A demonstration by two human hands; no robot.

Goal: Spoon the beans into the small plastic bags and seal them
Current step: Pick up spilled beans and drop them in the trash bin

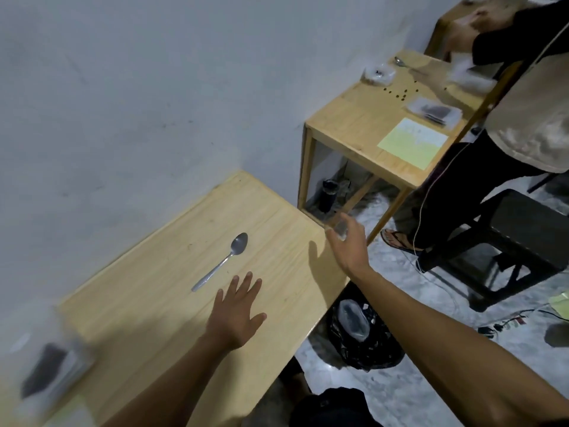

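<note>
while our left hand [235, 315] hovers flat over the worktop [147, 303], fingers spread and holding nothing, our right hand [346, 241] reaches past the edge pinching one clear bag [338, 224]. one spoon [222, 261] lies ahead; blurred bean bags [46, 369] sit lower left.

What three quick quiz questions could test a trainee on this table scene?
1. True or false: the left hand grips the spoon.
2. What does the right hand hold? A) a small clear bag B) a cup C) a pen
3. Where are loose beans scattered?

Key: 1. False; it hovers open beside the spoon. 2. A. 3. On the far table.
</note>
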